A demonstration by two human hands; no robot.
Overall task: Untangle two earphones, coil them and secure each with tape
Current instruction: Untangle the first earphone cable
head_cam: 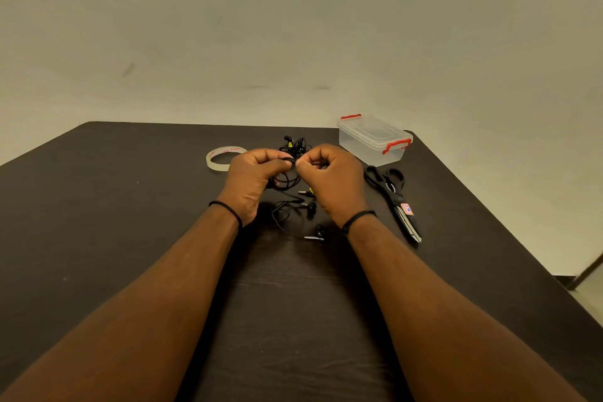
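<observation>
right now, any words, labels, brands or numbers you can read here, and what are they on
Tape roll: red printing repeats round the inside of the ring, too small and blurred to read.
Scissors: an orange and white sticker with a blue mark on the blade near the pivot, too blurred to read.
Plastic box: no text visible.
Earphones: no text visible.
Nothing in this view can be quoted with confidence.

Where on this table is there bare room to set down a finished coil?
Bare: the table left of the tape roll, and the near stretch between the forearms. Crowded: around both hands, left hand and right hand, on the earphone cable, with the clear box and scissors at right.
</observation>
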